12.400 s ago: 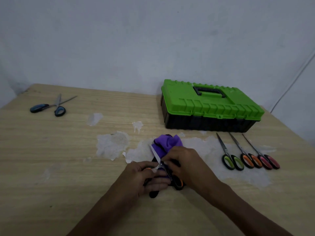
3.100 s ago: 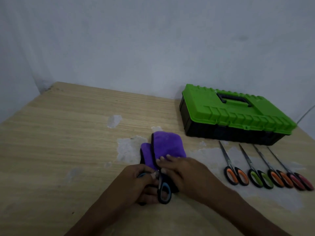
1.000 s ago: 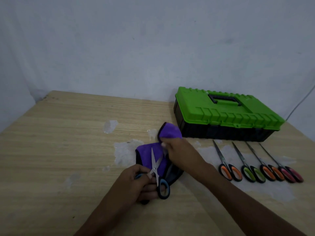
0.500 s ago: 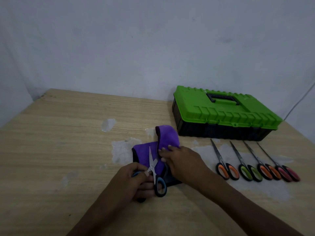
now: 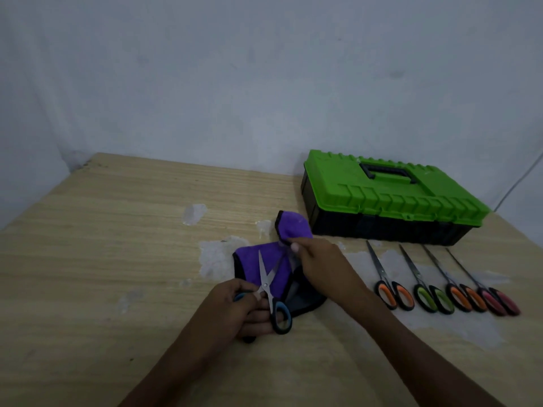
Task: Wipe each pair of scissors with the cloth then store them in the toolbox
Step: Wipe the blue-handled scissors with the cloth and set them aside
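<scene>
My left hand (image 5: 239,308) grips the handles of a pair of blue-handled scissors (image 5: 271,292), whose blades are spread open over a purple cloth (image 5: 266,261) with a dark edge. My right hand (image 5: 318,264) pinches a fold of that cloth and holds it round one blade, just past the tip. A green toolbox (image 5: 388,198) with a black base and black handle stands behind, its lid down. Several other scissors (image 5: 440,284) with orange, green and pink handles lie in a row in front of it.
The wooden table (image 5: 117,245) has pale scuffed patches near its middle. A white wall rises right behind the table, and a thin cable hangs at the far right, behind the toolbox.
The blue scissors' blades have spread wider. My right hand has drawn the cloth up along one blade, away from me. The view has shifted slightly.
</scene>
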Motion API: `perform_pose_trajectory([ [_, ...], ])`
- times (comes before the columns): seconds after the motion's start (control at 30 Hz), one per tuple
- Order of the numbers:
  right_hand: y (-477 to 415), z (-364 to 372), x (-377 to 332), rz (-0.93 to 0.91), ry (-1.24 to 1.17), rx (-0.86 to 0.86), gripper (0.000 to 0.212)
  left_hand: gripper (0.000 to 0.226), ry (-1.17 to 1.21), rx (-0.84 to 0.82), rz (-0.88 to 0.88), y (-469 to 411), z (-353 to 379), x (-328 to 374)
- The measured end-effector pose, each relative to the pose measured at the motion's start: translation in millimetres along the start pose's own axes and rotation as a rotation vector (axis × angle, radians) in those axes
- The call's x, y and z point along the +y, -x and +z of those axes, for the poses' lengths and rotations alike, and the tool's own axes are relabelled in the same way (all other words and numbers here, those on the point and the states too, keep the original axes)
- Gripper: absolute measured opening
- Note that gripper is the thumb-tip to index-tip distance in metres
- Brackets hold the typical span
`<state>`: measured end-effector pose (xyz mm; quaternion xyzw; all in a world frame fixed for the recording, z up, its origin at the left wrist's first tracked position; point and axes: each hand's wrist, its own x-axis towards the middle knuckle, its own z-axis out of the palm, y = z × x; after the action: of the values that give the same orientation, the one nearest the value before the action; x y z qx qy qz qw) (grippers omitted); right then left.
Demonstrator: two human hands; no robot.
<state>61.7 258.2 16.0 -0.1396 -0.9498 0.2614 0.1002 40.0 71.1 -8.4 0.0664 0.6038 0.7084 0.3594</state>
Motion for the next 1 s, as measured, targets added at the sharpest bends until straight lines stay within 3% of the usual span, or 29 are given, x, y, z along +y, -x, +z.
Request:
perform_pose_trajectory([
  [0.1,27.4,-2.3,-15.2,-0.135,-0.041,-0.103,0.026,0.014,-0.055,0.036,0.005,-2.7,-1.0,-1.0],
  [0.2,45.2,11.9,-26.1,-0.301,0.169,-0.323,0.035,0.013,-0.231,0.065,0.068,-4.4,-2.6,-1.5],
  [0.4,-0.4,19.6,-26.3,-0.206,0.33,-0.351,0.043,0.01,-0.015,-0.031,0.001,-5.1,-1.5,-0.9],
  [0.57,13.5,19.6,-34.5,-0.254,0.566,-0.511,0.059,0.01,-0.133,0.036,0.005,-4.7,-2.8,-3.6],
  [0.73,-21.1,28.7,-24.4,-0.255,0.573,-0.443,0.053,0.012,-0.046,0.018,-0.023,-6.1,-2.1,-4.0],
  [0.83,-30.8,26.6,-14.6,-0.253,0.406,-0.391,0.043,0.01,-0.023,0.006,-0.035,-3.5,-1.1,-1.4],
  [1.0,-15.6,-12.0,13.6,-0.079,-0.14,0.074,0.024,0.009,0.095,-0.046,-0.056,-2.3,-1.6,1.4],
])
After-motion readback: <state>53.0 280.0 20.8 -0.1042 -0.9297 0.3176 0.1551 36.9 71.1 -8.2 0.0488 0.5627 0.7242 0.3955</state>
